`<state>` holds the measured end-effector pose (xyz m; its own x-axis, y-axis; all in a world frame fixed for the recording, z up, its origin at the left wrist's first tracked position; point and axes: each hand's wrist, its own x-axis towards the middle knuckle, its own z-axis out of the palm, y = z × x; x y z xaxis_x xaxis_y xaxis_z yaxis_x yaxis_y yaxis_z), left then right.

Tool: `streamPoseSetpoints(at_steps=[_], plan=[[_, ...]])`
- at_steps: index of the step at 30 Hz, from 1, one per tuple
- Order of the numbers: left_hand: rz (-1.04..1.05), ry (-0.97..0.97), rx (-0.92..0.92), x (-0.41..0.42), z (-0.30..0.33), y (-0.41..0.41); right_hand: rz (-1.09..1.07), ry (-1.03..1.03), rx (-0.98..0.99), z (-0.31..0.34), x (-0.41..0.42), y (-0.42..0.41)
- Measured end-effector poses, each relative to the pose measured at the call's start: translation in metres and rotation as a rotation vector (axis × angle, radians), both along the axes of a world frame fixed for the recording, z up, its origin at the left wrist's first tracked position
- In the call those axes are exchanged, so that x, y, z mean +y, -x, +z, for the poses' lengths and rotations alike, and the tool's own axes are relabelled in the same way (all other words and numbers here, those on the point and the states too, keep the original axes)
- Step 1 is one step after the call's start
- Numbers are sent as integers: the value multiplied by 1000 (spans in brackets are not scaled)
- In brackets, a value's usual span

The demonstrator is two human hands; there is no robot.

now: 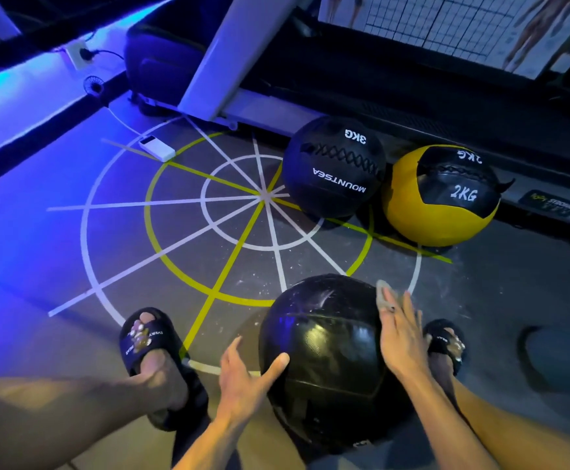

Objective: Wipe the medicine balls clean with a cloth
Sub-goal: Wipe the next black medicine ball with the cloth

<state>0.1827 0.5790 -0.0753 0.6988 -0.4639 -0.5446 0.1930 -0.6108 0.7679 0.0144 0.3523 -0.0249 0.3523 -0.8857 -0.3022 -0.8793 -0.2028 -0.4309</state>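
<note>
Grey gym floor, lower centre: left hand open, steadying black medicine ball; right hand flat, fingers straight, pressing cloth onto it.

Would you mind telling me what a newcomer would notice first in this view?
Probably the big black medicine ball near the bottom, steadied by the left hand while the right hand presses a cloth on it. Behind stand a black 3KG ball and a yellow 2KG ball, beside the painted floor circles.
</note>
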Motion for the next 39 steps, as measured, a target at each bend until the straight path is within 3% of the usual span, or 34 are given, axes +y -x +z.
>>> streamPoseSetpoints(at_steps=[4, 6, 9, 13, 17, 20, 22, 24, 28, 30, 32, 39], plan=[[35, 28, 698, -4, 4, 19, -70, -41, -97, -19, -7, 28], [92, 69, 824, -3, -7, 24, -71, -27, -141, -15, -1, 24], [162, 126, 840, 0, -19, 20, -84, 1, -138, -10, 6, 14], [84, 272, 702, 0, 0, 10, -96, -24, -255, -6, 3, 13], [28, 291, 278, 8, 27, -37, -228, -167, -494, -17, 31, 8], [-84, -3, -113, 23, 40, -67, -366, -335, -613, -33, 74, -15], [-139, -196, -227, 30, 55, -71, -410, -400, -658, -37, 97, -32], [-154, -267, -229, 29, 66, -71, -377, -400, -690, -38, 104, -43], [-149, -216, -223, 27, 70, -84, -336, -440, -607, -36, 95, -48], [-179, -152, -380, 26, 68, -78, -295, -384, -490, -40, 95, -48], [-264, -81, -452, 24, 66, -69, -367, -222, -512, -38, 99, -50], [-272, -108, -355, 29, 56, -77, -240, -266, -465, -43, 102, -52]])
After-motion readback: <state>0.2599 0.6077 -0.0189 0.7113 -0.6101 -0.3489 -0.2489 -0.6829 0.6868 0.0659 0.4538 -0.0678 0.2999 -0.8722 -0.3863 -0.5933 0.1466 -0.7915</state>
